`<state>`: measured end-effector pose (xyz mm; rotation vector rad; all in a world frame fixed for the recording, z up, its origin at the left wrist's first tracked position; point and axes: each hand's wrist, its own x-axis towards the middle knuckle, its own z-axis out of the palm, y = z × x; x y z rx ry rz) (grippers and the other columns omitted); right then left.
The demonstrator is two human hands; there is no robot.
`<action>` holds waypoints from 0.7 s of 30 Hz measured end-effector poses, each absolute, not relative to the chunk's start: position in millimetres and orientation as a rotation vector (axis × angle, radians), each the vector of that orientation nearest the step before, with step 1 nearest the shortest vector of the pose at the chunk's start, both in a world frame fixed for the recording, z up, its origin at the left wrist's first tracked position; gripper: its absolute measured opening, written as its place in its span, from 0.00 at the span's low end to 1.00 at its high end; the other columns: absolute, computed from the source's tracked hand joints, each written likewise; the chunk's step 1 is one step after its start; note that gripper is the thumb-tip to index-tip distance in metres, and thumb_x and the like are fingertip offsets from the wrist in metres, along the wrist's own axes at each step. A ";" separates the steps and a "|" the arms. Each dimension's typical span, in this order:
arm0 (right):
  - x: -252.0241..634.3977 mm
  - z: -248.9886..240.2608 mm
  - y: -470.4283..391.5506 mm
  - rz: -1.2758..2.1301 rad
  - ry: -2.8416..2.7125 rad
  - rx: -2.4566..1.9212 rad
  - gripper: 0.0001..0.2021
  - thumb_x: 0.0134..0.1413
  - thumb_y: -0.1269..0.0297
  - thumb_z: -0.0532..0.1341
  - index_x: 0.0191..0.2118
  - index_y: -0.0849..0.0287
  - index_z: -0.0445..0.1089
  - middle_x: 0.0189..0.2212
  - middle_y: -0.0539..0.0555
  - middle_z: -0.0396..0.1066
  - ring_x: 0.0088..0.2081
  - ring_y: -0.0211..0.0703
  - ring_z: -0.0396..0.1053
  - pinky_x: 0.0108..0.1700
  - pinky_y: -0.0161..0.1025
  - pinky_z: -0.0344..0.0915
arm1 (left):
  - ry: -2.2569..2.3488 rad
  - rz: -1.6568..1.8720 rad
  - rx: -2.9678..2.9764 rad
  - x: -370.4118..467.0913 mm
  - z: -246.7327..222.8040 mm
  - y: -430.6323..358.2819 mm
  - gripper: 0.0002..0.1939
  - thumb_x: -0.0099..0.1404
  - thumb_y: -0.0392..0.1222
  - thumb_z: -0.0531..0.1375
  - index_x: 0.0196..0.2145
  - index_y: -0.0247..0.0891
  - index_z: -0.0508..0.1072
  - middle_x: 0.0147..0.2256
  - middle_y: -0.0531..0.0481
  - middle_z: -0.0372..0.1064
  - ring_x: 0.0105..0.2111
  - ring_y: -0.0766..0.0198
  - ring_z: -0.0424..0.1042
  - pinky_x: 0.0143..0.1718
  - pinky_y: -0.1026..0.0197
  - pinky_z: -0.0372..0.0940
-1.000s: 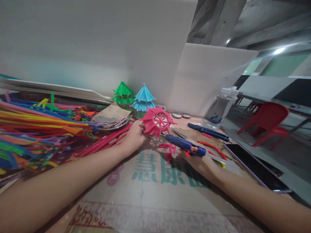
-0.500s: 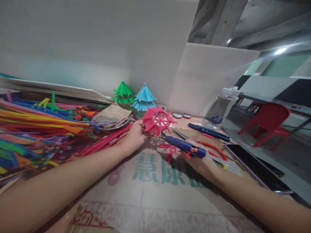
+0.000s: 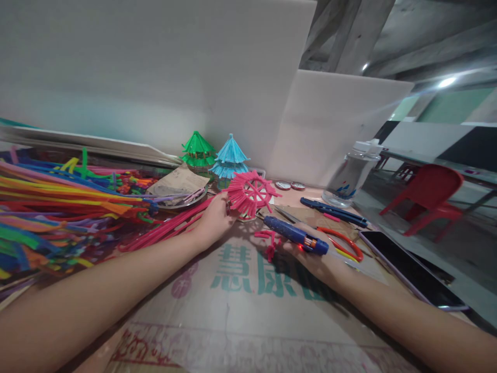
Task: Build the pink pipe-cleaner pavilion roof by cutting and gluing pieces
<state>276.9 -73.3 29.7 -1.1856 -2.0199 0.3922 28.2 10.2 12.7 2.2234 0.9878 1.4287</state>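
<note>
My left hand (image 3: 216,213) is closed on the left edge of a pink pipe-cleaner roof (image 3: 251,194), whose spoked ring faces me. A blue hot glue gun (image 3: 295,234) is in my right hand (image 3: 305,254), its fingers wrapped under the body and partly hidden by it. The gun's metal tip points left, just below the roof's lower rim; I cannot tell whether they touch. A small red light glows near the grip. Short pink pipe-cleaner pieces (image 3: 269,243) lie on the board beneath the gun. Long pink pipe cleaners (image 3: 166,228) lie left of my left hand.
Colourful pipe cleaners (image 3: 66,207) are heaped at left. Green (image 3: 196,147) and blue (image 3: 230,158) pagoda models stand at the back. Orange-handled scissors (image 3: 345,241), a dark blue cutter (image 3: 334,211), a phone (image 3: 411,269) and a water bottle (image 3: 351,173) are at right.
The glue gun and my right hand have shifted very slightly, with the tip dropping a little away from the roof's rim. My left hand and the pink roof are almost still.
</note>
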 end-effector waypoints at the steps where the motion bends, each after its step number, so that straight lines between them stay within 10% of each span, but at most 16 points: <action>1: 277.1 28.9 -73.4 0.397 -2.009 -1.198 0.09 0.52 0.56 0.63 0.34 0.56 0.69 0.28 0.51 0.74 0.29 0.45 0.71 0.31 0.39 0.67 | 0.996 1.425 2.225 27.9 12.5 10.1 0.18 0.56 0.28 0.59 0.46 0.34 0.74 0.48 0.42 0.74 0.50 0.52 0.72 0.55 0.51 0.66; 21: 278.8 19.1 -72.9 0.436 -1.891 -1.342 0.16 0.49 0.57 0.66 0.44 0.54 0.69 0.31 0.50 0.74 0.29 0.44 0.71 0.31 0.39 0.66 | 1.088 1.368 2.243 25.7 13.5 10.6 0.14 0.56 0.28 0.59 0.40 0.34 0.74 0.43 0.44 0.75 0.46 0.52 0.73 0.52 0.51 0.67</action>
